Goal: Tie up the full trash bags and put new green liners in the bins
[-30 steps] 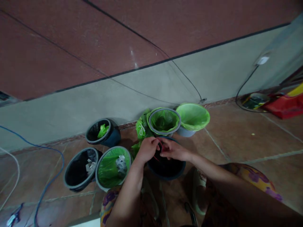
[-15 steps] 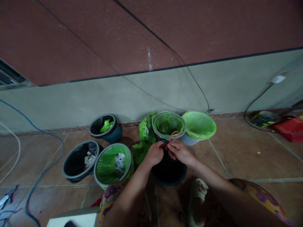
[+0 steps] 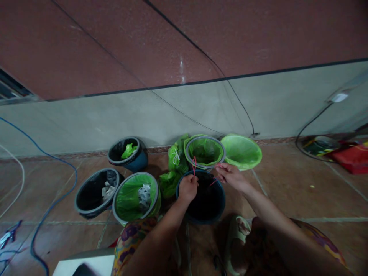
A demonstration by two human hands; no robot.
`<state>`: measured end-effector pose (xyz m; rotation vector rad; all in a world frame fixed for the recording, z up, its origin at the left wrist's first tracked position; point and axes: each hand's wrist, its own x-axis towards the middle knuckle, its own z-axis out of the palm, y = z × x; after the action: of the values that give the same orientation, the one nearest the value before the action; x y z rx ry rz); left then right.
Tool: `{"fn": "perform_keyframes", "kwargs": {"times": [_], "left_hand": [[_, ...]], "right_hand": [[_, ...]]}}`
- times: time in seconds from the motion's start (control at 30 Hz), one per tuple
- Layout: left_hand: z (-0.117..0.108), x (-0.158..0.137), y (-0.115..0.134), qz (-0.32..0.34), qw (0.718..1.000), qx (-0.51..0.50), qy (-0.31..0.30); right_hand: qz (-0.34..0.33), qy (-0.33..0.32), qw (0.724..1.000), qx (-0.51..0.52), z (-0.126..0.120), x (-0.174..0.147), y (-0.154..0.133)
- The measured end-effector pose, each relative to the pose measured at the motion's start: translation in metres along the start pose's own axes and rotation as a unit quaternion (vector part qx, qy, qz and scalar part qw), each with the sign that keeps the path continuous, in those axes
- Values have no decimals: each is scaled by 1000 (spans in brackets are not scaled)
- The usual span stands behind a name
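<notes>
My left hand (image 3: 188,188) is closed over the left rim of a dark bin (image 3: 205,218) between my feet. A loop of thin pink string (image 3: 194,165) stands up out of its fingers. My right hand (image 3: 232,176) pinches more pink string above the bin's right rim, and a short piece hangs below the fingertips. Something black lies inside the bin, too dark to make out. Just beyond my hands stands a grey-rimmed bin (image 3: 206,165) with a green liner. Left of it a tied green bag (image 3: 176,153) rests on the floor.
Another green-lined bin (image 3: 243,153) stands right, by the wall. Left are a blue bin (image 3: 138,161), a black-lined bin (image 3: 86,210) and a green-lined bin (image 3: 122,214) holding crumpled waste. A blue cable (image 3: 47,214) crosses the floor. A white box (image 3: 94,262) sits bottom left.
My hands were together over the bin with the pink loop at the right hand. Now they are apart, left hand to the left, right hand to the right and slightly up.
</notes>
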<state>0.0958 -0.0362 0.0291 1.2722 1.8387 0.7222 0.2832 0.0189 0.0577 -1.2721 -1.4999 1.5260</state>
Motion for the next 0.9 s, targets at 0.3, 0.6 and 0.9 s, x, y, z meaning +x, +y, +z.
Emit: {"fn": "perform_keyframes", "kwargs": {"times": [0.3,0.6,0.9], "left_hand": [[16,-8,-6,186,969,-75,-142],[12,-16,-7,138,952,-50,-268],[17,-3,-20,50,975,-80,-200]], "right_hand": [[-65,-309,943,-101,25,-21,-22],[-1,-104,987,119,23,6,-14],[89,33,995,-31,19,12,13]]}}
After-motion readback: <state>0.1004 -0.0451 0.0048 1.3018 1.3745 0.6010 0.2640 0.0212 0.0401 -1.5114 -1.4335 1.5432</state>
